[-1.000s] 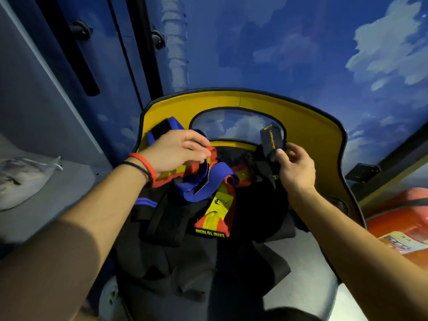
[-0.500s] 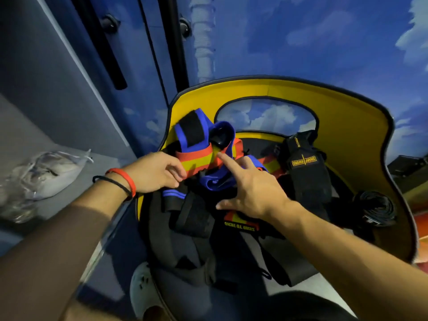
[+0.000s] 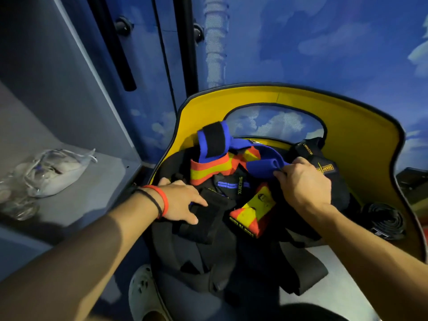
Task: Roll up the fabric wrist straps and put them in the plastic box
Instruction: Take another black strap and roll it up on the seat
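Observation:
A heap of fabric wrist straps fills a yellow-lined container [image 3: 361,126]. On top lies a blue, orange and yellow strap [image 3: 215,156] with a black velcro patch. My right hand [image 3: 303,184] pinches the strap's blue end [image 3: 266,166], which is partly rolled. My left hand [image 3: 183,202], with red and black bands at the wrist, rests flat with fingers apart on a black strap [image 3: 208,218]. A black strap with yellow lettering [image 3: 324,169] lies behind my right hand. No plastic box can be made out for certain.
A grey shelf [image 3: 92,195] to the left holds a clear plastic bag [image 3: 51,172]. A coiled black cable [image 3: 386,220] sits at the container's right side. A light shoe [image 3: 146,290] shows below. The wall behind is painted with sky and clouds.
My right hand moved from pointing at the pile to pinching the blue strap end. My left hand opened and settled onto the black strap. The camera shifted left and closer.

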Available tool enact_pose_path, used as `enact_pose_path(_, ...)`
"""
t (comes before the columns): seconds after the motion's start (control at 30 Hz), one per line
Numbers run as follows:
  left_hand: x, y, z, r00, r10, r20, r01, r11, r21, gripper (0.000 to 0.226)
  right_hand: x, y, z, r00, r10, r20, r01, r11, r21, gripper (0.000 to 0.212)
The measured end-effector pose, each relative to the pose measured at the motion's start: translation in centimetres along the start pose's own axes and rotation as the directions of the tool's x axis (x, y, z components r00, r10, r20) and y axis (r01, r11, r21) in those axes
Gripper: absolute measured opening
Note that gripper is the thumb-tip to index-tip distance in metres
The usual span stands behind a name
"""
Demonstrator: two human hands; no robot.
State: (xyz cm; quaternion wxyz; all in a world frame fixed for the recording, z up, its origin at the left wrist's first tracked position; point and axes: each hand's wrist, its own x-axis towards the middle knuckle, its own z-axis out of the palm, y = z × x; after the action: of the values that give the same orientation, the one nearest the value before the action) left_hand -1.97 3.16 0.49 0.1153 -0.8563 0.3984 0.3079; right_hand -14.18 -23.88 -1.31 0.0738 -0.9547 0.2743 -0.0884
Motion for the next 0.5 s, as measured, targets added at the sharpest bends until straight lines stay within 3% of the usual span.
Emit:
enact_pose_path(0.2,0.3,-0.1,0.0,1.0,-0.003,0.017,0.003,1.0,-0.013,0.058,1.6,1.8,-0.5,0.989,0.138,-0.058,-0.132,0.986,0.097,0.034)
enact_pose_path(0.5,1.4,0.3,0.0,0.998,-0.028,-0.061,0.024,0.998,-0.063,0.045,0.5,0.8,-0.2,0.998,0.034,0.056,-0.04,0.993,0.111,0.034)
